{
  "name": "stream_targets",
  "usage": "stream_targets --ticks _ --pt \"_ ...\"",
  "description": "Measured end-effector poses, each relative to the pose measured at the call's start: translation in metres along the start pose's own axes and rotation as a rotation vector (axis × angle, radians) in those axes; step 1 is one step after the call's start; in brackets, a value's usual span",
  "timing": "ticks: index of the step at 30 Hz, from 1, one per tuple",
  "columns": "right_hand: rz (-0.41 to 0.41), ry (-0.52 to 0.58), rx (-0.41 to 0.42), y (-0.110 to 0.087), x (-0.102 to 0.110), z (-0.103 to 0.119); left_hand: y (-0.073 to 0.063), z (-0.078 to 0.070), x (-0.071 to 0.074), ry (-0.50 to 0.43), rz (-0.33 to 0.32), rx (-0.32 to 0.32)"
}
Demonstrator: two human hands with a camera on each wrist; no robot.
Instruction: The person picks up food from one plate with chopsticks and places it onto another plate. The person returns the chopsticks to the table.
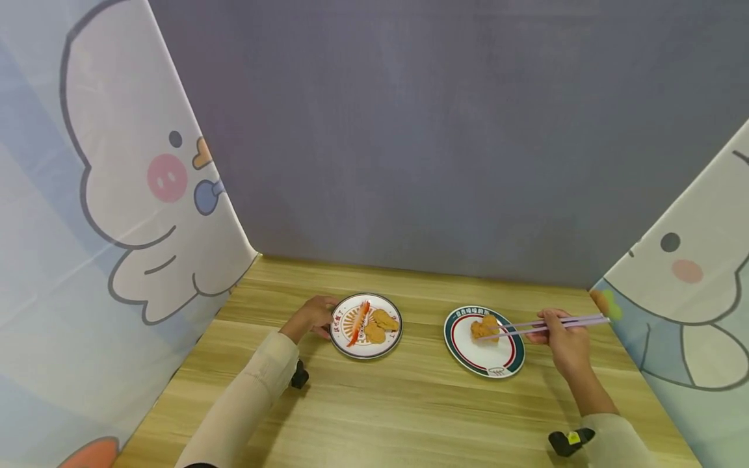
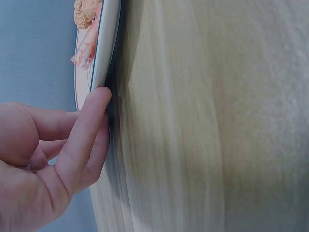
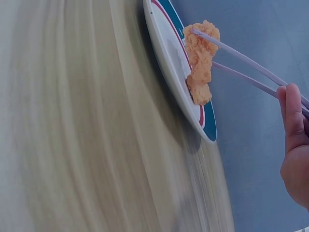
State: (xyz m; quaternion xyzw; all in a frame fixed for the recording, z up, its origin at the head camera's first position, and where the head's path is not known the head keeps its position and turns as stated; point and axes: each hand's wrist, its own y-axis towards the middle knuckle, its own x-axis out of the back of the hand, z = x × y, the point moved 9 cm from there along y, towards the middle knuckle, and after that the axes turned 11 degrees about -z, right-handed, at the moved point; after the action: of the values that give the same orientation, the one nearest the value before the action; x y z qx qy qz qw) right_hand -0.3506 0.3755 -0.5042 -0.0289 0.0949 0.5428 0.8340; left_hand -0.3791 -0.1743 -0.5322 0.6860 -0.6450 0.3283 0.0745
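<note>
At the left, my left hand (image 1: 316,314) is at the rim of a white plate (image 1: 367,351), and in the left wrist view its fingers (image 2: 82,137) pinch that rim. On this plate lie a long red-and-white shrimp-like piece (image 1: 359,323) and golden fried pieces (image 1: 383,320). My right hand (image 1: 563,337) holds a pair of pale purple chopsticks (image 1: 541,322). Their tips are at a lumpy orange fried chicken piece (image 3: 199,63) over the second plate (image 1: 475,359), which has a green rim and a red ring. One chopstick overlaps the piece; the other passes beside it.
Both plates stand on a wood-grain table (image 1: 374,416), with a strip of tabletop between them. A grey panel (image 1: 398,143) rises behind the table. Printed cartoon panels (image 1: 134,195) flank it on either side. Black wrist devices (image 1: 570,442) show near both sleeves.
</note>
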Motion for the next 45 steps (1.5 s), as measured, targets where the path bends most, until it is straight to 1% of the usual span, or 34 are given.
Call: stream_targets --ticks 4,7,11,17,20,26,30,34,40,45 --pt "-0.026 0.023 -0.018 0.0 -0.004 -0.001 -0.001 -0.001 0.001 0.005 -0.002 -0.003" --pt "-0.036 0.015 -0.016 -0.002 -0.008 -0.001 0.0 -0.001 0.0 0.006 0.002 -0.005" --pt "-0.029 -0.014 -0.002 -0.005 -0.017 0.001 0.0 0.0 0.0 -0.002 0.004 -0.003" --pt "0.009 -0.013 0.0 -0.009 -0.03 0.003 -0.001 0.0 0.0 -0.004 0.006 -0.008" --pt "0.014 -0.011 -0.004 -0.01 -0.035 0.004 -0.001 0.0 0.0 -0.005 0.008 -0.01" --pt "-0.005 -0.006 -0.022 -0.011 -0.045 0.005 -0.001 0.003 0.001 -0.01 0.002 0.0" --pt "-0.026 0.001 -0.043 -0.011 -0.048 0.003 -0.001 0.002 0.001 -0.01 0.006 -0.004" --pt "-0.028 -0.004 -0.045 -0.011 -0.053 0.003 -0.001 0.001 0.001 -0.005 0.011 -0.004" --pt "-0.028 0.005 -0.07 -0.012 -0.063 0.001 -0.002 0.001 0.001 0.002 -0.001 -0.006" --pt "-0.034 0.005 -0.055 -0.013 -0.071 0.001 -0.002 0.0 0.0 0.0 -0.001 -0.009"
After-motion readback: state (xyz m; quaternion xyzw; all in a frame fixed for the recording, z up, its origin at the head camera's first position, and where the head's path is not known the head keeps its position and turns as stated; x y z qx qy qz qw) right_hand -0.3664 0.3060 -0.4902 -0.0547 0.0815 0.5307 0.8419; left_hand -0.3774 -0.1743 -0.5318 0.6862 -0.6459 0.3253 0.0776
